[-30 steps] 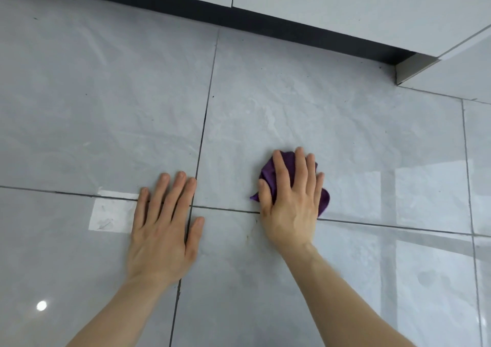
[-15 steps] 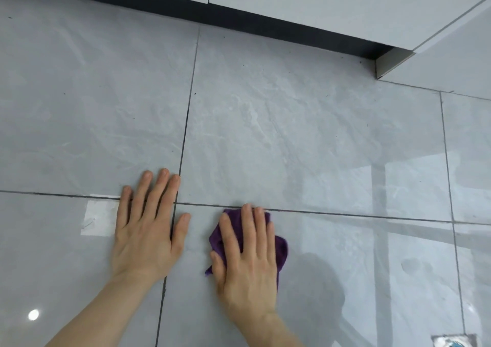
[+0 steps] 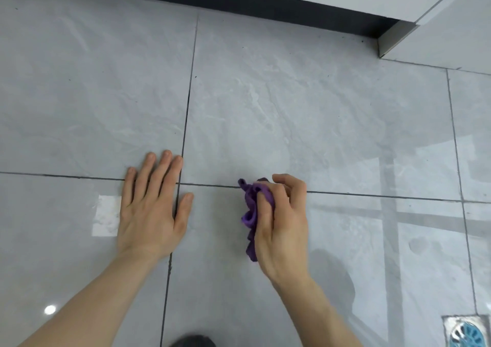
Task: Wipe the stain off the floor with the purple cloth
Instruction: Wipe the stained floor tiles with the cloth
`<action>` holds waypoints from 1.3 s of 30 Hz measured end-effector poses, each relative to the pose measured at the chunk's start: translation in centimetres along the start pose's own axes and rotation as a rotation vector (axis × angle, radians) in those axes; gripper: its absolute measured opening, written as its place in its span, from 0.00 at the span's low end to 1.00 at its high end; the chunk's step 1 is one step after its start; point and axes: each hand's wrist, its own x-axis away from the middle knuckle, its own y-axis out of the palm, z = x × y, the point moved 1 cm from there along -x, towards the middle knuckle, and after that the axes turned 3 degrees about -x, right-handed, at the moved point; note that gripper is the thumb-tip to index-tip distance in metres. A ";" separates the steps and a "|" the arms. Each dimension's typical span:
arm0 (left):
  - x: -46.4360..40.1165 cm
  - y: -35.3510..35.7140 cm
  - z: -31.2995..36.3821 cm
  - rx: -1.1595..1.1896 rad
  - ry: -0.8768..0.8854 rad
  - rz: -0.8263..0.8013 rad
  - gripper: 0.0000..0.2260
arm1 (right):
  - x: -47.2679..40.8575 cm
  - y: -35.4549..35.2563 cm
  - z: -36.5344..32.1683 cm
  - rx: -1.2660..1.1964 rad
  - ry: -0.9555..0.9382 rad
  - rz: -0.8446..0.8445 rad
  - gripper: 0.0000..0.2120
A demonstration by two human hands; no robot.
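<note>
My right hand (image 3: 283, 222) is curled around the purple cloth (image 3: 251, 211), bunching it up on the grey floor tile just below a horizontal grout line. Crumpled folds of the cloth stick out to the left of my fingers. My left hand (image 3: 151, 206) lies flat on the floor with its fingers spread, palm down, over the crossing of two grout lines, a hand's width to the left of the cloth. No clear stain shows on the tile between or around my hands.
A white cabinet with a dark toe-kick (image 3: 265, 4) runs along the top, ending at a metal corner (image 3: 393, 38) at the upper right. A floor drain (image 3: 466, 332) sits at the bottom right. A dark shoe tip (image 3: 192, 341) shows at the bottom edge.
My right hand pulled the cloth toward me across the grout line, then went from flat on the cloth to gathering it into a bunch. My left hand stayed planted.
</note>
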 end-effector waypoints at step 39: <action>-0.1 0.4 -0.2 -0.004 -0.002 -0.001 0.31 | 0.7 -4.3 10.0 0.643 0.277 0.395 0.28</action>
